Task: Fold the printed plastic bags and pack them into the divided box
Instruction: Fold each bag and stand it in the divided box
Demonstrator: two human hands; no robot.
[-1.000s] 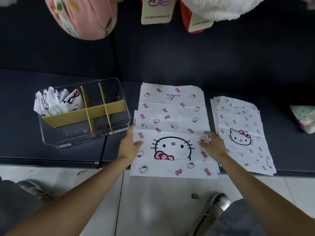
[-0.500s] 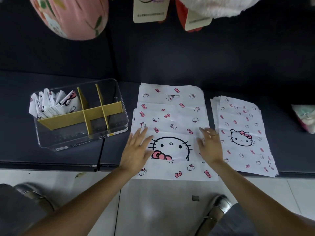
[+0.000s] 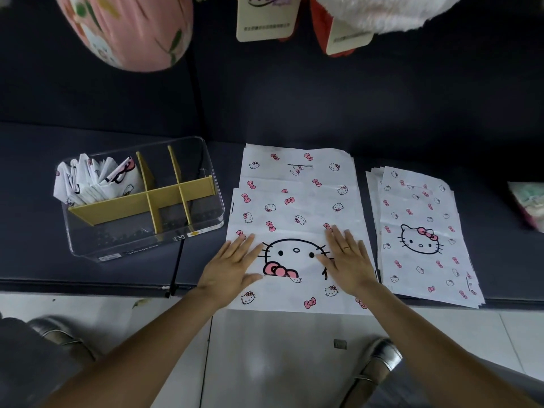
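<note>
A white plastic bag (image 3: 297, 207) printed with cat faces and pink bows lies flat on the dark seat (image 3: 35, 201), its near edge hanging over the seat's front. My left hand (image 3: 232, 267) rests flat on its lower left, fingers spread. On the lower right my right hand (image 3: 348, 260) presses flat, a ring on one finger. A stack of the same bags (image 3: 421, 240) lies to the right. The clear divided box (image 3: 141, 198) with yellow dividers stands at left; folded bags (image 3: 94, 179) fill its far-left compartment.
Pink and white plush toys (image 3: 129, 28) with hanging paper tags (image 3: 265, 19) lean against the backrest at the top. A pale packet (image 3: 528, 204) sits at the far right edge. Below the seat is light tile floor with two shoes (image 3: 379, 360).
Both hands slid from the bag's outer edges inward over the printed face, flattening the sheet. The bag now lies smoother.
</note>
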